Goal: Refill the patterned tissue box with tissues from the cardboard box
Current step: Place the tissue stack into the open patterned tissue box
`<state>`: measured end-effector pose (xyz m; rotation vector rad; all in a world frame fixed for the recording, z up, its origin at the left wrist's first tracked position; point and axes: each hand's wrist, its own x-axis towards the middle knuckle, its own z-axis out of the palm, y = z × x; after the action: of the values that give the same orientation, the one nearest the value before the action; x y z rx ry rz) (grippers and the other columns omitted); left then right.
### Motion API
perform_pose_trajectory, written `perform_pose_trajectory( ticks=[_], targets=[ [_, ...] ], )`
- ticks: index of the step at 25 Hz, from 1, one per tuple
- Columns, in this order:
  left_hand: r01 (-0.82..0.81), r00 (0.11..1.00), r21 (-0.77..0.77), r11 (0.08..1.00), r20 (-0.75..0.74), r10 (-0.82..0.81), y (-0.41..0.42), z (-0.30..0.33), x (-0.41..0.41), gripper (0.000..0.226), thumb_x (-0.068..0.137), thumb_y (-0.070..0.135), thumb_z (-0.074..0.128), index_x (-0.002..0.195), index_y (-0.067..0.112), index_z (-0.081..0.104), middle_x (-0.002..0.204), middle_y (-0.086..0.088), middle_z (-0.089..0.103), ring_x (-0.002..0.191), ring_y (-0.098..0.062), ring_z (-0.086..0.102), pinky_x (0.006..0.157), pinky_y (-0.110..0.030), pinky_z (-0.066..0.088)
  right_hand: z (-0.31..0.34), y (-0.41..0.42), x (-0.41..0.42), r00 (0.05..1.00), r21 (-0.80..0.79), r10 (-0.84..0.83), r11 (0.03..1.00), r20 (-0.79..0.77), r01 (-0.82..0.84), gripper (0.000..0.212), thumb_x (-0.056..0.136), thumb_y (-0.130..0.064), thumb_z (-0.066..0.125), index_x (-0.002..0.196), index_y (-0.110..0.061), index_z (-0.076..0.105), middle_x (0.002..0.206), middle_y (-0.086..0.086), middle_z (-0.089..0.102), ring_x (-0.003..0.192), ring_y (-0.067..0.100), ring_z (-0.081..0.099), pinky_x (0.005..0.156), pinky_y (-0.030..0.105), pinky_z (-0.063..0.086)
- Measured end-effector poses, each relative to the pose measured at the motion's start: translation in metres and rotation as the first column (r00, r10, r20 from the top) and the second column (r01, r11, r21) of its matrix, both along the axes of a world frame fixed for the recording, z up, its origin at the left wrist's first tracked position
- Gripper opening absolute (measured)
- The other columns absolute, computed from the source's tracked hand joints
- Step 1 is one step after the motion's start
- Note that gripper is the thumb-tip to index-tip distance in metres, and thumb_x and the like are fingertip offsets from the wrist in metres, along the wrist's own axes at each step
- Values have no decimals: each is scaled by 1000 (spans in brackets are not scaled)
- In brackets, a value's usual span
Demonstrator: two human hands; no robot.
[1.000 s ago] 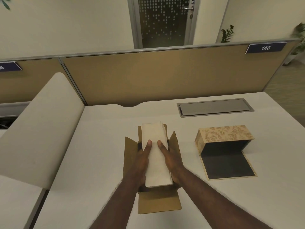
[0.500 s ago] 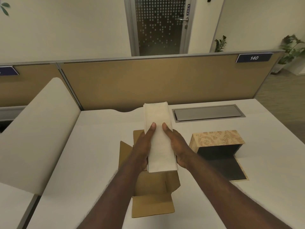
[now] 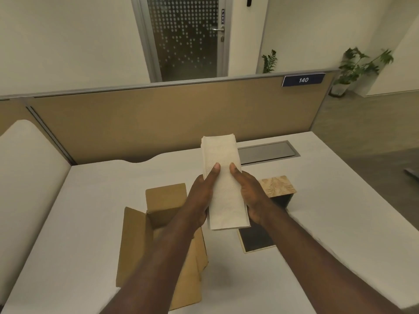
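A tall white stack of tissues [image 3: 223,177] is held in the air between both hands, thumbs pressed on its top face. My left hand [image 3: 200,196] grips its left side and my right hand [image 3: 250,196] its right side. The open brown cardboard box [image 3: 158,227] stands on the desk below and to the left, partly behind my left forearm. The patterned tissue box [image 3: 277,185] lies on its side to the right, its dark inside facing me and its dark flap [image 3: 256,240] flat on the desk; my right hand hides part of it.
The white desk [image 3: 328,223] ends at a tan partition [image 3: 158,123] with a "140" label. A grey cable hatch [image 3: 267,151] sits in the desk behind the tissues. A white curved panel [image 3: 29,177] rises on the left.
Both hands have lifted the tissue stack up out of the cardboard box and carried it to the right, toward the patterned box. The view has tilted upward.
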<state>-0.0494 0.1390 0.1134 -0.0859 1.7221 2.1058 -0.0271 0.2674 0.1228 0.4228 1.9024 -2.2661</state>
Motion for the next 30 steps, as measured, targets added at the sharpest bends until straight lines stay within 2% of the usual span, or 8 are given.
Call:
perform_pose_trajectory(
  ticks=[4,7,10,15,21,23,26,30],
  targets=[
    [48,998,-3,999,31,-48,43,-14,2,47,91,56,53,120,19,58,116,-8,72,103,-28,70,98,-52,53,-17,41,2,998,-14,-55,998,31,56,30,89,-54,53,101,-27,59,101,1,71,90,25,70,71,36,56],
    [75,995,-5,997,66,-74,71,-33,7,47,91,56,53,121,20,58,113,-7,73,102,-28,71,95,-51,55,-36,65,7,991,0,-97,995,91,97,34,89,-57,52,103,-27,59,105,5,70,93,28,69,82,44,57],
    [95,991,14,995,94,-96,90,-51,16,37,93,51,53,116,23,61,100,-1,78,93,-21,75,80,-39,61,-62,86,19,985,-85,-122,987,125,133,53,83,-59,60,118,-20,63,111,8,73,100,31,71,92,55,54],
    [185,964,30,982,190,-187,109,-77,32,40,93,47,57,121,19,62,111,-11,75,102,-30,72,94,-50,56,-97,116,31,974,-213,-159,958,162,192,53,81,-50,68,123,-17,62,114,14,72,105,36,69,95,60,50],
    [278,920,-10,960,289,-264,127,-106,44,48,89,54,58,120,17,64,112,-12,75,103,-31,72,90,-45,57,-123,136,43,930,-203,-270,924,251,323,32,86,-37,67,113,-19,65,109,18,73,100,39,69,91,60,52],
    [335,897,-66,940,329,-296,130,-117,49,48,89,57,55,117,19,63,107,-8,76,99,-27,73,83,-38,59,-137,138,50,903,-217,-330,894,276,393,26,88,-34,66,110,-21,65,110,18,72,101,40,68,90,61,52],
    [472,823,-164,866,435,-365,125,-129,61,56,80,68,59,111,22,65,100,-1,76,94,-20,73,78,-28,55,-157,143,60,852,-228,-406,842,329,489,33,90,-33,62,120,-17,60,112,19,69,102,42,66,85,57,55],
    [594,748,-185,783,486,-452,114,-150,71,70,58,63,75,114,22,66,113,-4,73,107,-21,66,94,-33,53,-179,153,65,827,-177,-448,833,339,524,52,81,-41,66,127,-18,55,118,20,66,104,40,65,82,53,58]
  ],
)
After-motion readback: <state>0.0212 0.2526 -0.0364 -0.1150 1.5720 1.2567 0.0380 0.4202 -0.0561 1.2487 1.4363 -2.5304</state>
